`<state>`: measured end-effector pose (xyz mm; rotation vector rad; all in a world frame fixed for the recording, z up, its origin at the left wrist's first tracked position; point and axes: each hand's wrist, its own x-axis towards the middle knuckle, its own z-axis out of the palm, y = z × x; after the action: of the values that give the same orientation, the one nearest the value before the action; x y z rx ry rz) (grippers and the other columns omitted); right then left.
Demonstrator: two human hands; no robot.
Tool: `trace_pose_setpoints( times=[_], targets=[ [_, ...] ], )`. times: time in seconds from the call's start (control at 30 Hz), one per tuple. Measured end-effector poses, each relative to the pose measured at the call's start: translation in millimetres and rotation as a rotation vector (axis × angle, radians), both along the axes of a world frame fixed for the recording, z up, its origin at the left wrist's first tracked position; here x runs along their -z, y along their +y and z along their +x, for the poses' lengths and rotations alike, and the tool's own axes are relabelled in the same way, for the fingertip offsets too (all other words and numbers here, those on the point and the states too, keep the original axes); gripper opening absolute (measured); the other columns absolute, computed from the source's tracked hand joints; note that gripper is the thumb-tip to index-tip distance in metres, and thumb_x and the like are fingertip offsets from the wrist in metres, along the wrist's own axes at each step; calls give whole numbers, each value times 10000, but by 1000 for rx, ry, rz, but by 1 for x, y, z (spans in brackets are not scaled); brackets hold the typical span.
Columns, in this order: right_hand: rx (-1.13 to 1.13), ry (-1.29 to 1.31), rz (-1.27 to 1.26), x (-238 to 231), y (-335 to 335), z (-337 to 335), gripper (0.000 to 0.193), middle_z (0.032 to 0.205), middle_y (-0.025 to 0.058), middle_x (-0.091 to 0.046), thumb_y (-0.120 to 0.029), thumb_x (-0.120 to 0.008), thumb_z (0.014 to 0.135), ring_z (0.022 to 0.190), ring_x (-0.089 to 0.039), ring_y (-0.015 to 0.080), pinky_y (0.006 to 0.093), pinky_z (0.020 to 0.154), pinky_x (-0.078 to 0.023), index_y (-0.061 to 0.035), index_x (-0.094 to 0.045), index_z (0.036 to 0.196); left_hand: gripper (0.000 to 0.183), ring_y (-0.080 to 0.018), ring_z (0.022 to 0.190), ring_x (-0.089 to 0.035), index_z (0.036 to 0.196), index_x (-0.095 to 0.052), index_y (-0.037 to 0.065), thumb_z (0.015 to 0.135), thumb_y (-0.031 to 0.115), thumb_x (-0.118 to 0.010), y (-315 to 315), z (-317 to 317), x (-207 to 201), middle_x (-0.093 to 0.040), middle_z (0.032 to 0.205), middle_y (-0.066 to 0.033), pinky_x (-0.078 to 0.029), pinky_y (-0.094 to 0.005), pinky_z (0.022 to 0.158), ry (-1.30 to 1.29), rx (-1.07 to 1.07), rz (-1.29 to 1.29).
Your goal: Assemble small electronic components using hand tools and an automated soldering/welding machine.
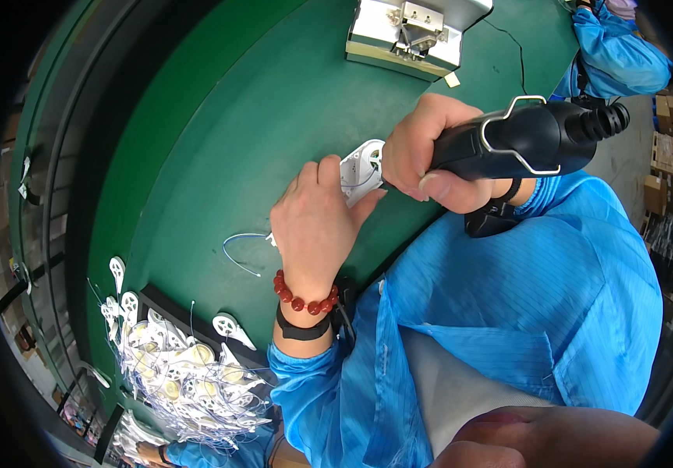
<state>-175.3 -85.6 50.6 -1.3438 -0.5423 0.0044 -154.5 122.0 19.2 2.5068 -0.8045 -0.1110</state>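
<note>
My left hand (315, 210) is closed on a white plastic part (361, 173) with a round opening and a wheel-like disc inside it. A thin blue-and-white wire (231, 243) sticks out beside that hand and curls on the table. In my right hand (430, 148) I grip a black electric screwdriver (520, 142) with a wire hanging loop around its rear and a ribbed cable end. Its front end points at the white part; the tip is hidden behind my fingers. A red bead bracelet and a black band circle my left wrist.
On the left lies a heap of similar white parts (188, 374) with tangled wires, beside a black tray edge (188, 320). A metal-topped machine (407, 39) stands at the back of the green table (274, 93). Co-workers' blue sleeves (625, 58) show at upper right and lower left.
</note>
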Motion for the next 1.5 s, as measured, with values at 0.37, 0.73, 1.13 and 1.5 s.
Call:
trace_pose_setpoints(
  times=[0.37, 0.73, 1.13, 1.5],
  targets=[
    [16, 81, 121, -5, 0, 2, 162, 737, 61, -603, -19, -706, 849, 630, -606, 142, 287, 584, -497, -31, -559, 916, 500, -282, 741, -663, 1002, -624, 93, 700, 416, -858, 1, 1, 0, -619, 817, -70, -519, -381, 593, -64, -3, -17],
    [355, -240, 162, -50, -79, 62, 114, 670, 48, -504, -177, -521, 1001, 573, -494, 150, 333, 584, -447, -71, -479, 1013, 576, -293, 808, -688, 1084, -672, 56, 703, 442, -867, -2, -1, -1, -688, 940, -83, -539, -389, 652, -1, -18, 7],
    [420, -256, 70, -31, -74, 79, 64, 684, 81, -541, -107, -506, 1002, 581, -503, 166, 352, 599, -456, -52, -492, 1032, 596, -283, 820, -693, 1095, -673, 51, 711, 468, -857, -1, 1, -2, -692, 953, -81, -544, -385, 662, -10, -15, 24],
    [431, -254, 73, -32, -78, 77, 68, 684, 82, -540, -113, -514, 997, 580, -499, 170, 355, 592, -451, -57, -490, 1027, 603, -285, 813, -690, 1098, -677, 56, 711, 485, -851, -3, 1, -1, -691, 944, -79, -547, -391, 651, 0, -8, 46]
  ],
)
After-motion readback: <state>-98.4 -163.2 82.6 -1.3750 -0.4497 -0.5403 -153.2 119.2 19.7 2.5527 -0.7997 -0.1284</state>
